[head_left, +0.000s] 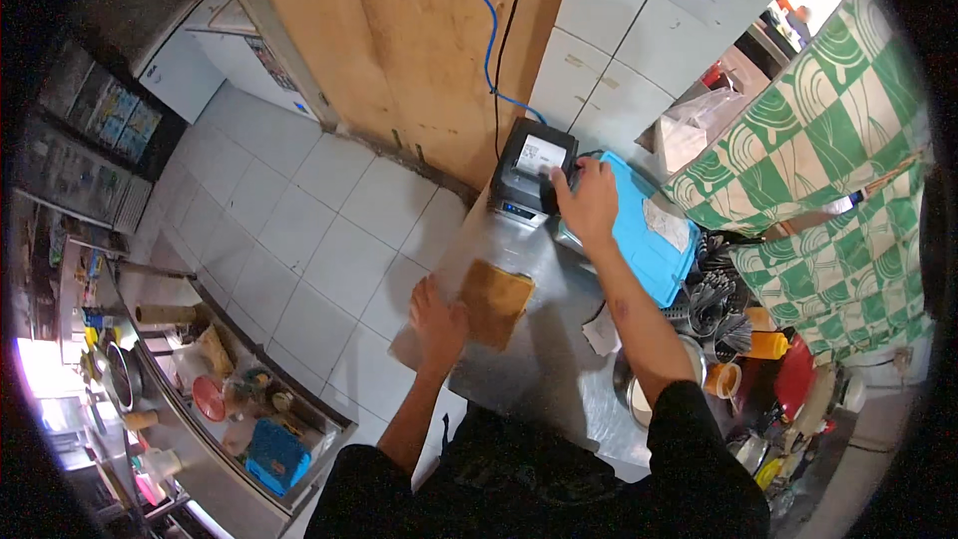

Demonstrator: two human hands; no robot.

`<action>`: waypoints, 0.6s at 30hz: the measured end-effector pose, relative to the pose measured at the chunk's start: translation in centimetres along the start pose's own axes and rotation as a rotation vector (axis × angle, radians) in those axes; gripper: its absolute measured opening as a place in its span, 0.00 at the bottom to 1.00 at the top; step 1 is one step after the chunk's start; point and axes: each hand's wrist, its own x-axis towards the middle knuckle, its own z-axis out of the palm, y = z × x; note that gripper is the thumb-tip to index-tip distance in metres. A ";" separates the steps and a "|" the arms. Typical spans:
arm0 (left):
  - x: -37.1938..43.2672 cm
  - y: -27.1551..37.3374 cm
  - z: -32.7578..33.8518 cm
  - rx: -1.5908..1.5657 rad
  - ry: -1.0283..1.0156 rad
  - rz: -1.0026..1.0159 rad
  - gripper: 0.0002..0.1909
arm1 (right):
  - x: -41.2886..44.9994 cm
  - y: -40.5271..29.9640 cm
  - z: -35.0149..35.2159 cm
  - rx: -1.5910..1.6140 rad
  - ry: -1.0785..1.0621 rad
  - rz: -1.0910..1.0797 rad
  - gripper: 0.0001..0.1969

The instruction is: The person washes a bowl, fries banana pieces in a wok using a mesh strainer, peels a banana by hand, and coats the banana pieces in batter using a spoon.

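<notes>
My right hand (593,198) is at the right side of a black receipt printer (516,191). Its thumb is near the printed paper slip (540,155) in the printer's top, and thumb and fingers are apart. A light blue plastic lid (636,232) lies just right of this hand, with a pale paper piece (666,224) on it. My left hand (439,326) is over the left edge of the steel table (524,382), beside a folded yellow-brown cloth (495,305). Blur around the left hand hides whether it holds anything.
Cutlery in holders (707,307), a yellow squeeze bottle (767,345) and bowls crowd the right side. A green-and-white checked curtain (823,120) hangs there. Blue and black cables (490,37) run down to the printer. A shelf unit (217,457) stands left, across the tiled floor.
</notes>
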 end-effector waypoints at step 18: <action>7.2 8.9 2.1 -0.005 -0.417 0.308 0.33 | 3.8 0.8 1.7 0.492 -0.412 0.055 0.11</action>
